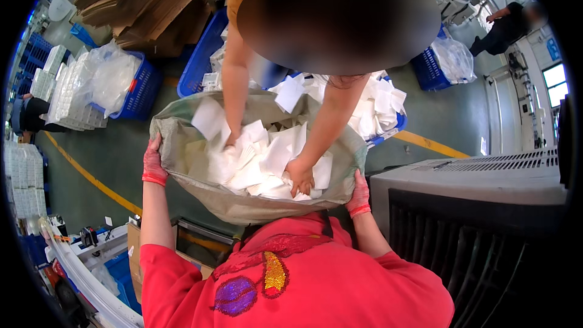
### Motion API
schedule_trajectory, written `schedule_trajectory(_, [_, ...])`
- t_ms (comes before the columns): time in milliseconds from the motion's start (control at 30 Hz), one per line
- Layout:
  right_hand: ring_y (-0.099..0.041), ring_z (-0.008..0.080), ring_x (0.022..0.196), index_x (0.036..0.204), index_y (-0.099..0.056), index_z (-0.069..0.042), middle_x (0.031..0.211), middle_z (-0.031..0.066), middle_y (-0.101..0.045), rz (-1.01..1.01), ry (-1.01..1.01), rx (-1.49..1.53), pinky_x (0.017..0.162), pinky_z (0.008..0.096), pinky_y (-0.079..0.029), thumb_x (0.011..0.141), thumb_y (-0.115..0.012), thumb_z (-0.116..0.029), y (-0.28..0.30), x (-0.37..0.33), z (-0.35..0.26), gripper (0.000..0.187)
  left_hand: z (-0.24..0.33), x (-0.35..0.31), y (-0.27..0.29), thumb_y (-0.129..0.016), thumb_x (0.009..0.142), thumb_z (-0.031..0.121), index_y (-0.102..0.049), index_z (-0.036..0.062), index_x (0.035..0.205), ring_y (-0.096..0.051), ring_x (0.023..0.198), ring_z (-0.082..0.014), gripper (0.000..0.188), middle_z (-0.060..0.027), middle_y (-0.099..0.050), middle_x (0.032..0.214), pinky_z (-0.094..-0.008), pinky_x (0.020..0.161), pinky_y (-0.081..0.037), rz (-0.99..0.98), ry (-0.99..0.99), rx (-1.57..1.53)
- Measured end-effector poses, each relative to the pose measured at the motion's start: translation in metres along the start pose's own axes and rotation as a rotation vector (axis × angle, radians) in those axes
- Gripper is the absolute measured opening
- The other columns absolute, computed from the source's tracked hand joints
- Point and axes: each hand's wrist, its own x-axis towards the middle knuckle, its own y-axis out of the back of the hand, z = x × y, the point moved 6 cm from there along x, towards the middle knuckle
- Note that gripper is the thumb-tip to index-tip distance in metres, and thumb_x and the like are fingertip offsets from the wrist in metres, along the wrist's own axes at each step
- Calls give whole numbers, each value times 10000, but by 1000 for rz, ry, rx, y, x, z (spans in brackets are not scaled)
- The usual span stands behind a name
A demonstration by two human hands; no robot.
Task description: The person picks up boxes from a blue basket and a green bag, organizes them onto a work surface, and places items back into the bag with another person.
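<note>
A large grey-green woven sack point(243, 203) is spread wide at the mouth in front of my red shirt. My left hand point(154, 161), in a thin pinkish glove, grips its rim at the left. At the right end of the rim my gloved right hand point(359, 194) is closed on the cloth; some fingers are hidden behind it. Many white paper-like sheets point(255, 161) lie loose inside. A co-worker across from me has both bare arms in the sack, one hand point(300, 177) pressing on the sheets and the other partly buried among them.
Behind the sack stand blue crates point(203, 54) with more white sheets point(379, 106). Flattened cardboard point(143, 0) is piled at the far left, near a blue basket point(146, 94) with clear plastic. A grey machine point(467, 176) stands close on my right. Another person point(510, 27) is far right.
</note>
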Motion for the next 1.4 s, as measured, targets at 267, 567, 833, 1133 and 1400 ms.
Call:
schedule_trajectory(267, [-541,160,764,1019,-487,-70,875,25,-546,-141,-79,-133,675,292,-443,762,-521,-178,-18,-37,0,281,-9,9,-12,-554,738,237,-390,85,1144,-501,921,-203,463,-81,-493,1047,-332,778,-420,27,-17,115])
schedule_trajectory(567, [-533,169,768,963,-514,-38,863,52,-564,-31,77,-214,701,283,-424,731,-527,-179,29,-29,15,272,-20,3,-56,-483,770,183,-406,88,1150,-465,947,-183,400,-70,-483,1061,-294,759,-406,-105,-20,450])
schedule_trajectory(833, [-484,168,850,1055,-453,25,975,104,-518,110,56,-347,727,285,-394,693,-586,-259,19,-39,34,479,-28,18,-24,-463,769,170,-349,83,1193,-476,955,-193,448,-76,-462,1100,-309,808,-387,-403,-105,325])
schedule_trajectory(1133, [-507,203,851,1047,-444,9,961,107,-516,185,85,-165,729,326,-412,698,-582,-334,34,-29,40,508,-22,6,-46,-463,777,188,-345,90,1190,-479,963,-216,440,-82,-465,1100,-326,803,-404,-438,-67,250])
schedule_trajectory(1400, [-505,215,811,982,-496,-42,972,78,-499,238,122,-235,713,347,-414,739,-537,-350,29,13,37,395,-23,7,-31,-488,764,177,-375,96,1174,-488,950,-219,432,-80,-478,1085,-339,780,-423,-339,-72,157])
